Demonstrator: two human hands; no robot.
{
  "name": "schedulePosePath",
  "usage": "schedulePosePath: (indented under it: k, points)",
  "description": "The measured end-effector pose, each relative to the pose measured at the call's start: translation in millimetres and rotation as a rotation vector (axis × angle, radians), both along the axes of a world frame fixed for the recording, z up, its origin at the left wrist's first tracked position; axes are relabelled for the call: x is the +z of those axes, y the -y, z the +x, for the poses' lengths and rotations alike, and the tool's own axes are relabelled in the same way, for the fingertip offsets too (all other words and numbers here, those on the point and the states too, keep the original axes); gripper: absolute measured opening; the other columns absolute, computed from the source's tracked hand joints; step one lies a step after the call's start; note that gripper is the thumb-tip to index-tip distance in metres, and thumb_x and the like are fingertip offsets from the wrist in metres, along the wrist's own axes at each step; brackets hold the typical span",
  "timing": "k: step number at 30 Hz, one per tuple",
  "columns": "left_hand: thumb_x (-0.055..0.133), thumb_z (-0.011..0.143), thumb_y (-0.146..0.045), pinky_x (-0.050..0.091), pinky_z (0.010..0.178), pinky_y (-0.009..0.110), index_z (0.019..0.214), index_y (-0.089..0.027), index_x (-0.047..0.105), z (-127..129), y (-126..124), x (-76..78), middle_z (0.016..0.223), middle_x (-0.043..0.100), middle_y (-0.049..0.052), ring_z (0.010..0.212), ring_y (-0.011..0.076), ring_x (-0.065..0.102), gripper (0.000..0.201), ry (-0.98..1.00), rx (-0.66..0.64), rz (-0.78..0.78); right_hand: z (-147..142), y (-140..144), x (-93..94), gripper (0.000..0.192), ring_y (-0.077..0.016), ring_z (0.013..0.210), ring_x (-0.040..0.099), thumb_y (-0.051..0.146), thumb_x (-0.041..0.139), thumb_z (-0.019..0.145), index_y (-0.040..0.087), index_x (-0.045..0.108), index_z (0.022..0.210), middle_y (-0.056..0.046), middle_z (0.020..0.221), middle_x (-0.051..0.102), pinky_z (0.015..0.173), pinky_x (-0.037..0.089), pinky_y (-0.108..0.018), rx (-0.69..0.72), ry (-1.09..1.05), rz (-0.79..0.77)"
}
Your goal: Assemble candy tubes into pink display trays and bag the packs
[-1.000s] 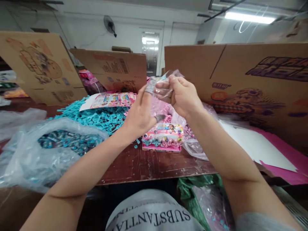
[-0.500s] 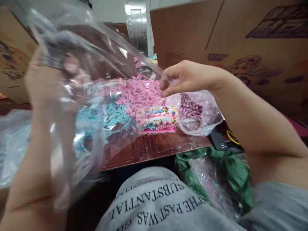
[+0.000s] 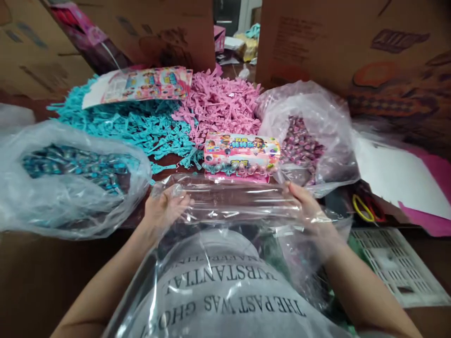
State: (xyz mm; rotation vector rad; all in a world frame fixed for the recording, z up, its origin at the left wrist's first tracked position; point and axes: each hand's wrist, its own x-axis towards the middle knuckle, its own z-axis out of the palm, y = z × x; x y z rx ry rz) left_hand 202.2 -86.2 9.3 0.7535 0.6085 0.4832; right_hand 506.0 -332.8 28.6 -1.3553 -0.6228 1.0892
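Tall brown printed cardboard boxes [image 3: 338,47] stand along the far side of the dark wooden table [image 3: 42,263]. Near left, a big clear plastic sack of blue foil-wrapped pieces [image 3: 70,180]; at right, a smaller clear plastic sack of purple foil-wrapped pieces [image 3: 310,136]. A heap of teal plastic pieces [image 3: 141,126] lies far left of centre, a heap of pink plastic pieces [image 3: 221,101] just right of it, touching. A flat pink printed card pack [image 3: 144,84] rests on the teal heap. A white sheet on pink paper [image 3: 398,180] lies at right, a white plastic grid tray [image 3: 398,267] near right.

A large clear plastic bag [image 3: 229,206] is stretched across the near table edge and drapes down over the person's grey printed shirt [image 3: 229,291]. The left hand [image 3: 165,209] grips the bag's left end, fingers curled into the film. The right hand [image 3: 310,211] holds the right end, fingers closed on the film, partly veiled by it. Just beyond the bag, centre, sits a small pink printed display box [image 3: 241,152], apart from both hands. Yellow and red loops [image 3: 366,206] lie right of the right hand.
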Motion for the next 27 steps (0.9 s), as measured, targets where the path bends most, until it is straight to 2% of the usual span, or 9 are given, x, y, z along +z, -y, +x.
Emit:
schedulePosePath:
  k: [4,7,8,10,14,17,22,25,27]
  points:
    - [0.095,0.069,-0.047,0.051,0.055,0.028,0.097,-0.020,0.061,-27.1,-22.7,-5.7,0.073,0.067,-0.001,0.050,0.0142,0.063,0.052,-0.170,-0.585,0.244,-0.7,29.4,-37.7,0.054,-0.0181,0.046,0.038,0.071,0.078,0.081,0.030,0.044,0.071,0.008,0.044,0.021,0.057,0.057,-0.038,-0.197,-0.055,0.003]
    - [0.096,0.066,-0.031,0.054,0.064,0.028,0.122,-0.021,0.058,-24.0,-24.8,-5.0,0.077,0.064,-0.006,0.064,0.0171,0.072,0.069,-0.261,-0.772,0.371,4.3,35.5,-48.0,0.057,-0.0142,0.043,0.022,0.073,0.081,0.078,0.030,0.043,0.070,0.011,0.045,0.016,0.070,0.063,-0.046,-0.299,-0.121,0.047]
    - [0.096,0.065,-0.028,0.054,0.065,0.027,0.128,-0.020,0.057,-19.5,-22.9,-4.3,0.074,0.061,-0.007,0.068,0.0175,0.073,0.075,-0.312,-0.780,0.424,6.6,35.6,-50.7,0.057,-0.0125,0.043,0.020,0.071,0.084,0.076,0.030,0.045,0.071,0.012,0.047,0.019,0.069,0.063,-0.046,-0.296,-0.140,0.023]
    - [0.094,0.067,-0.029,0.048,0.060,0.023,0.133,-0.018,0.058,-5.1,-18.2,-2.9,0.066,0.054,-0.011,0.064,0.0155,0.069,0.076,-0.446,-0.668,0.574,11.0,33.2,-56.0,0.053,-0.0104,0.043,0.025,0.068,0.088,0.075,0.029,0.052,0.074,0.011,0.050,0.028,0.063,0.061,-0.041,-0.247,-0.127,-0.062]
    - [0.088,0.082,-0.043,0.041,0.052,0.023,0.145,-0.017,0.052,45.8,-17.6,-2.8,0.055,0.048,-0.014,0.046,0.0120,0.058,0.078,-0.567,-0.148,0.839,15.4,19.3,-64.0,0.049,-0.0080,0.045,0.032,0.064,0.087,0.080,0.025,0.057,0.075,0.010,0.054,0.036,0.052,0.050,-0.027,-0.215,0.047,-0.109]
    - [0.090,0.082,-0.049,0.039,0.048,0.025,0.148,-0.016,0.048,82.8,-27.0,-7.4,0.053,0.054,-0.012,0.040,0.0132,0.057,0.085,-0.569,0.019,0.855,16.4,7.7,-65.9,0.046,-0.0084,0.047,0.039,0.065,0.081,0.086,0.024,0.060,0.081,0.009,0.054,0.043,0.051,0.047,-0.025,-0.215,0.215,-0.113]
    - [0.084,0.086,-0.057,0.035,0.043,0.025,0.140,-0.019,0.052,92.9,-39.4,-22.8,0.055,0.058,-0.008,0.037,0.0143,0.056,0.073,-0.598,-0.034,0.808,22.6,-4.0,-74.4,0.048,-0.0105,0.050,0.049,0.062,0.079,0.085,0.022,0.067,0.110,0.007,0.065,0.057,0.048,0.043,-0.024,-0.259,0.354,-0.200]
    - [0.085,0.084,-0.055,0.034,0.041,0.025,0.134,-0.021,0.054,84.2,-37.6,-28.7,0.061,0.061,-0.007,0.036,0.0123,0.053,0.068,-0.621,-0.258,0.740,24.4,-14.1,-83.3,0.067,-0.0120,0.049,0.049,0.060,0.079,0.084,0.019,0.064,0.134,0.006,0.067,0.062,0.046,0.040,-0.025,-0.189,0.374,-0.239]
    - [0.083,0.084,-0.054,0.031,0.038,0.024,0.124,-0.021,0.057,78.4,-31.9,-27.9,0.056,0.056,-0.008,0.034,0.0112,0.047,0.058,-0.656,-0.388,0.724,20.6,-18.1,-86.6,0.069,-0.0138,0.056,0.055,0.059,0.078,0.085,0.018,0.065,0.138,0.001,0.076,0.069,0.051,0.044,-0.026,-0.176,0.424,-0.204]
